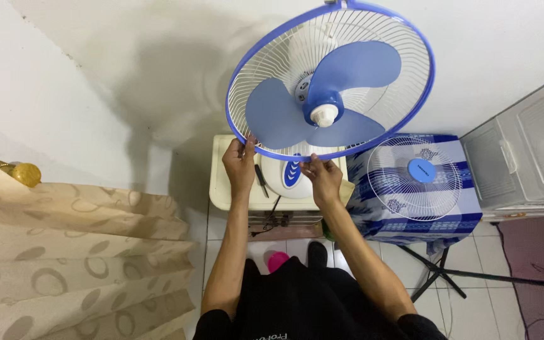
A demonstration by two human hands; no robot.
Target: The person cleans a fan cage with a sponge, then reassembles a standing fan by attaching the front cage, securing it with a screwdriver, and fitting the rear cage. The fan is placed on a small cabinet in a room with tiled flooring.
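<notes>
Hands: left [239, 165], right [323, 179] | gripping, apparently, fan guard's [240, 82] lower rim

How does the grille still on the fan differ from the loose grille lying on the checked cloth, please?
The fan's grille stands tilted behind the blue blades, ringed by a blue rim that the left hand and right hand touch. The loose grille lies flat, untouched, with a blue centre cap. Both are round white wire.

The place was a room in a home: a patterned beige curtain [77, 252] hung at the left, white floor tiles [473, 302] ran below, a grey plastic cabinet [524, 157] stood against the plain white wall [96, 75], and a checked blue cloth [467, 217] covered a small stand.
</notes>
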